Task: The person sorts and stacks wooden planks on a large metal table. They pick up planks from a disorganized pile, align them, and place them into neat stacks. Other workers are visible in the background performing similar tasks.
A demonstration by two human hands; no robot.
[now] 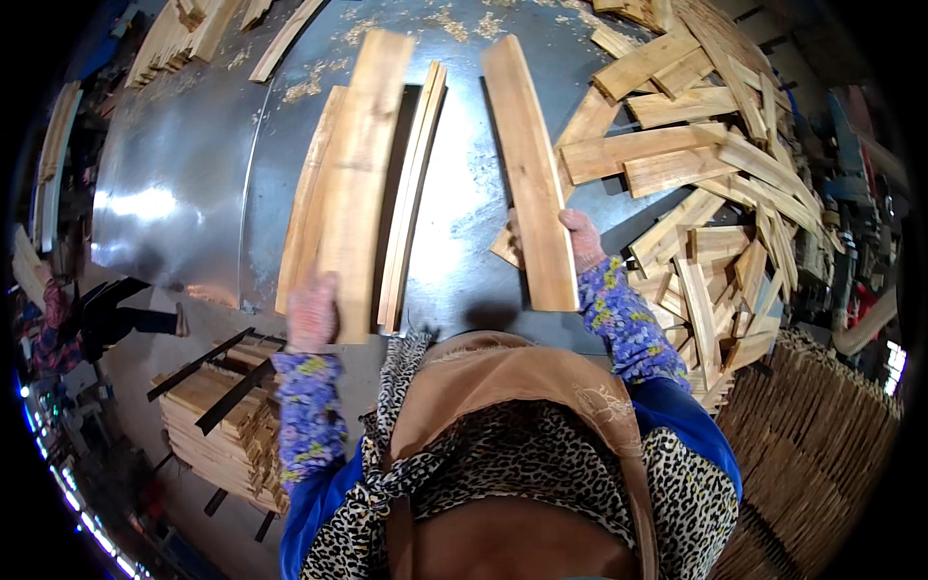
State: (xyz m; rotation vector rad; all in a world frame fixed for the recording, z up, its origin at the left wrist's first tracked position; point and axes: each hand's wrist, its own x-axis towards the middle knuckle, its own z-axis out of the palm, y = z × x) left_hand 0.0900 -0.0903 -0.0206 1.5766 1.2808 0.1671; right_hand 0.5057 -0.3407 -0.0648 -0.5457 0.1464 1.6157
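My right hand (583,239), in a pinkish glove, grips the near right edge of a wooden board (530,174), with the thumb on top. On the left, a wider board (362,193) slants away from me, and my gloved left hand (314,311) is closed at its near left edge, slightly blurred. Beneath that board's left side another board (307,213) partly shows. Narrow boards (413,198) stand on edge or lie stacked just to its right. Both hands work over a shiny metal table (193,184).
A loose heap of short boards (677,155) covers the table's right side. Wood shavings (449,21) lie at the far edge. Boards (184,43) are stacked far left, and more (217,425) on a rack at lower left. Another person (72,324) is at the left.
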